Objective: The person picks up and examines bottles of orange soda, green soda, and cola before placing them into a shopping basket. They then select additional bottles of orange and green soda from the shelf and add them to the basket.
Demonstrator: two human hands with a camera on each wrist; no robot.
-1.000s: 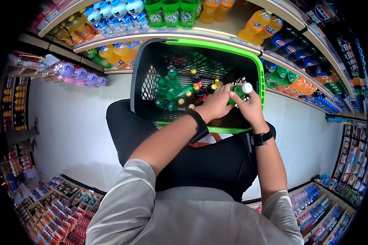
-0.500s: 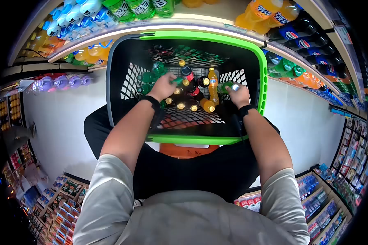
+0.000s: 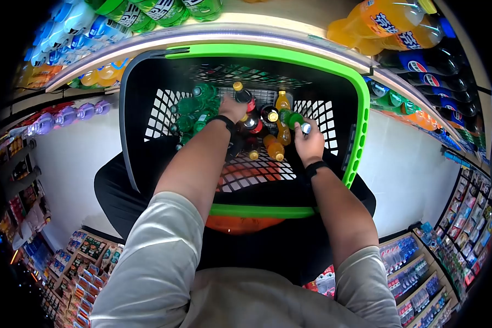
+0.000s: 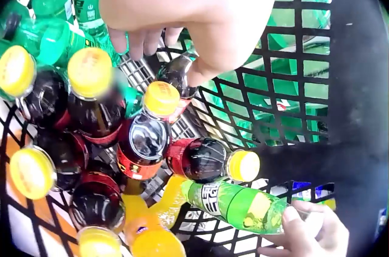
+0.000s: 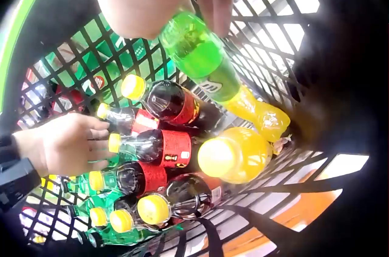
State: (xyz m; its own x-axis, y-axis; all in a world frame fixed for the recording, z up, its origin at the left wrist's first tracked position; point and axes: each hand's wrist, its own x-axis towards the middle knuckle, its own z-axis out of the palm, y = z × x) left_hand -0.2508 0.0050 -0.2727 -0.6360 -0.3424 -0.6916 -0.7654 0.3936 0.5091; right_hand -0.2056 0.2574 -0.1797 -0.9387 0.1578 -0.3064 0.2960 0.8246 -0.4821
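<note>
My left hand (image 3: 233,109) is down inside the black and green shopping basket (image 3: 361,131). Its fingers are loosely extended around the upper part of a cola bottle (image 4: 176,75), with the thumb on one side. My right hand (image 3: 310,144) grips a green soda bottle (image 4: 240,204) by its capped end at the basket's right side. That bottle slants, its base beside an orange soda bottle (image 5: 270,121). Several yellow-capped cola bottles (image 5: 176,147) stand in the middle. Green bottles (image 3: 190,106) cluster at the left, partly hidden by my left arm.
A shelf edge (image 3: 268,34) runs close behind the basket. On it are large green bottles (image 3: 164,11), orange soda bottles (image 3: 377,22) and dark cola bottles (image 3: 421,60). The basket sits between my legs, over an orange surface (image 3: 240,223). More stocked shelves (image 3: 421,273) stand behind at both sides.
The hands were together on a green bottle at the right, then parted. The left hand went left with something green, then toward the cola bottles. The right hand keeps the green bottle.
</note>
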